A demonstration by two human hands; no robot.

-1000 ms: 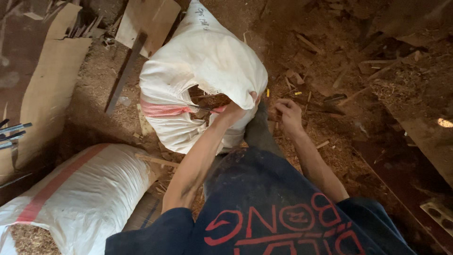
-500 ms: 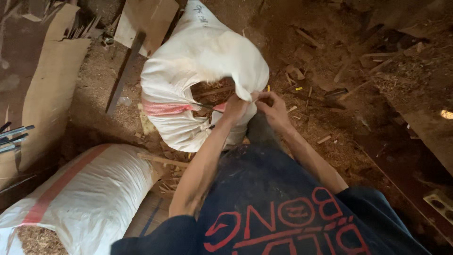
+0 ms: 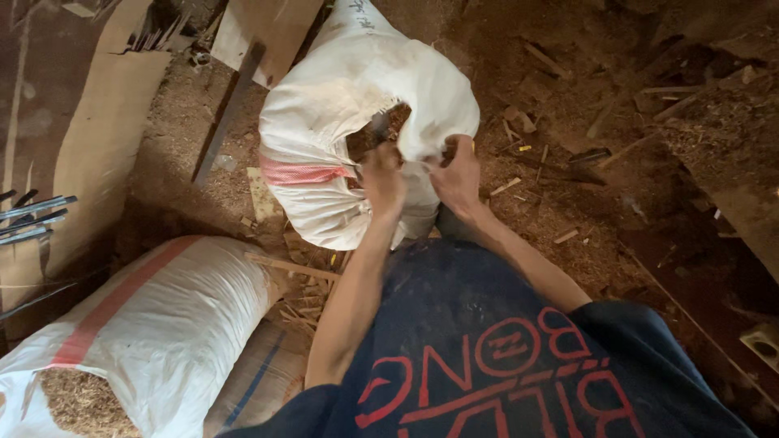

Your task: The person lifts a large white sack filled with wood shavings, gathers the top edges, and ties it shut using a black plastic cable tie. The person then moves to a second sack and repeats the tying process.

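Sawdust-covered dirt floor, wood scraps scattered around. White woven sack with a red stripe stands on it just ahead of the person, stuffed full, brown shavings showing through the gap at its mouth.

Left hand is clenched on the near edge of the mouth. Right hand has the grip closed on the opposite flap, bunching fabric toward the left. Both hands are nearly touching over the opening.

Step in hand, as I read it: gathering the mouth shut. Gap is not yet closed; closing it would call for more fabric bunched into 1 fist, without spilling fill.

Nearby: 2nd white sack lower left, lying open with sawdust at its mouth, well apart from the hands. Cardboard sheet at left, dark wooden plank beside the 1st sack.
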